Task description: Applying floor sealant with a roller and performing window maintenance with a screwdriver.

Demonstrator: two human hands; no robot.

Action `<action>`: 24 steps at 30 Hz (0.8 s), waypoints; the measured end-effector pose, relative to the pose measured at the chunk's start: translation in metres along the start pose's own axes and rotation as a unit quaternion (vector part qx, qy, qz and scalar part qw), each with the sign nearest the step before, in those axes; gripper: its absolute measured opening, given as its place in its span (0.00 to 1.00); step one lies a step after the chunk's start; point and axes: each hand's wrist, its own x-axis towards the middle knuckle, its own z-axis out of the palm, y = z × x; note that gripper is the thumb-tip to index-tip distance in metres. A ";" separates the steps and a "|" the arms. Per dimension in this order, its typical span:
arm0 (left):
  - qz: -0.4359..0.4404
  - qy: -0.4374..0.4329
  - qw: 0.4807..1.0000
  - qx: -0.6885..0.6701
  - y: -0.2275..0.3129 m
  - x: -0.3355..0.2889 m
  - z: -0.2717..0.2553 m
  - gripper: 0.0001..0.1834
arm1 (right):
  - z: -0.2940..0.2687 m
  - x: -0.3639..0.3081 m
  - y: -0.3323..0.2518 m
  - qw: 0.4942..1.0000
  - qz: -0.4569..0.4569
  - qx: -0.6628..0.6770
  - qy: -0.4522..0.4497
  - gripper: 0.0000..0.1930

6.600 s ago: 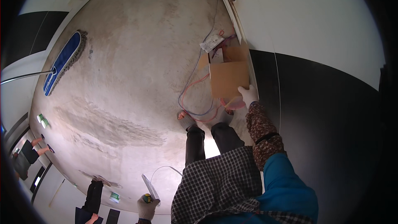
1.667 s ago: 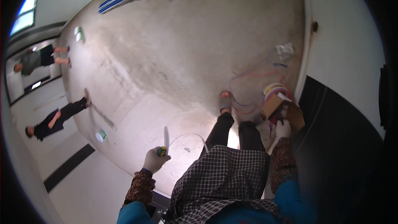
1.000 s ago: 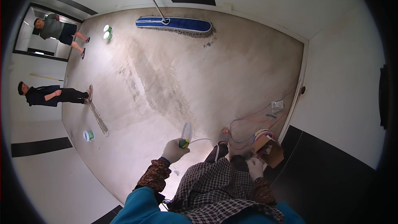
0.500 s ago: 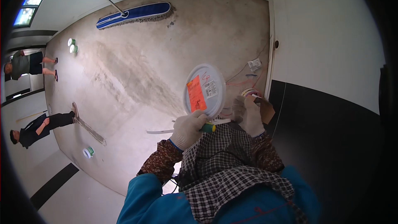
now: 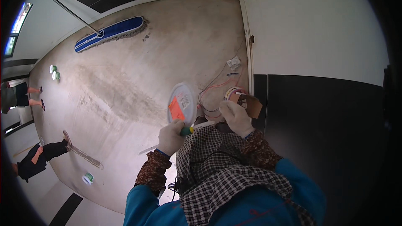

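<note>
My left hand (image 5: 171, 138), in a white knit glove, is closed around a tool with a green and yellow handle (image 5: 186, 131). A round white bucket lid (image 5: 189, 101) with an orange label stands tilted at the same hand's fingertips. A pale flat strip (image 5: 203, 125) extends from the handle toward my right; another thin pale piece sticks out left of the hand. My right hand (image 5: 238, 119), also gloved, has its fingers curled together beside an open cardboard box (image 5: 253, 106). What those fingers hold, if anything, is hidden. Behind them sits a round roll (image 5: 234, 92).
Cables (image 5: 209, 88) and a small clear packet (image 5: 233, 62) lie on the floor near the right wall. A wide blue dust mop (image 5: 121, 30) rests farther off. Two people (image 5: 33, 159) stand at the left, near small white-and-green tubs (image 5: 55, 75).
The view has shifted, so the floor things appear farther left. The lid has turned more edge-on in my left hand. My right hand's fingers have drawn in beside the cardboard box.
</note>
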 end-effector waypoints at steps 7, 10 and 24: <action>-0.174 0.041 0.982 -0.059 -0.065 0.007 0.010 0.16 | -0.058 -0.024 0.094 0.935 0.240 -0.234 0.112 0.24; -0.190 0.098 0.967 -0.138 -0.073 0.009 0.002 0.14 | -0.098 -0.035 0.155 0.892 0.317 -0.290 0.140 0.22; -0.238 0.136 0.928 -0.254 -0.069 -0.003 -0.026 0.08 | -0.060 -0.113 0.172 0.907 0.334 -0.227 -0.117 0.24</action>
